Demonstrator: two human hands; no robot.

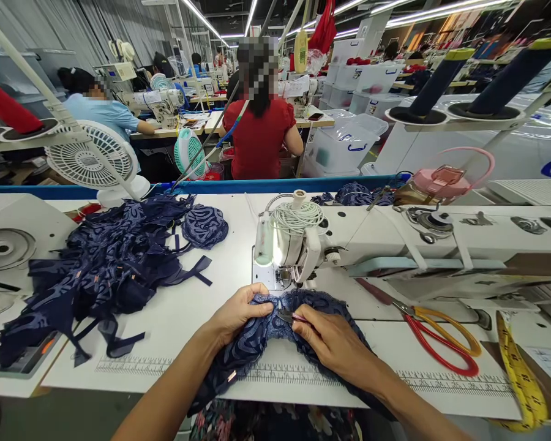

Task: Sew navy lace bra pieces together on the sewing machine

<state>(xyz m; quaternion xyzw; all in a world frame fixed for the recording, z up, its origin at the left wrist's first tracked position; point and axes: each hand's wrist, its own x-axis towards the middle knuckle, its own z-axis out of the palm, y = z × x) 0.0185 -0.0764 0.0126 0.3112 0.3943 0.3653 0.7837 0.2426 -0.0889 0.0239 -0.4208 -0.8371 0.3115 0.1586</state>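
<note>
A navy lace bra is stretched across the table edge in front of the sewing machine, its middle just below the needle area. My left hand pinches the top edge of the lace between thumb and fingers. Closed around a pair of small thread snips, my right hand rests over the other side of the bra. The blades point left at the centre of the lace; their handles are mostly hidden in my fingers. I cannot tell whether the tips touch the fabric.
Left lies a heap of navy lace pieces with loose straps. Red-and-orange-handled scissors and a yellow tape measure are at right. A ruler strip runs along the front edge. A person in red sits ahead, beyond a fan.
</note>
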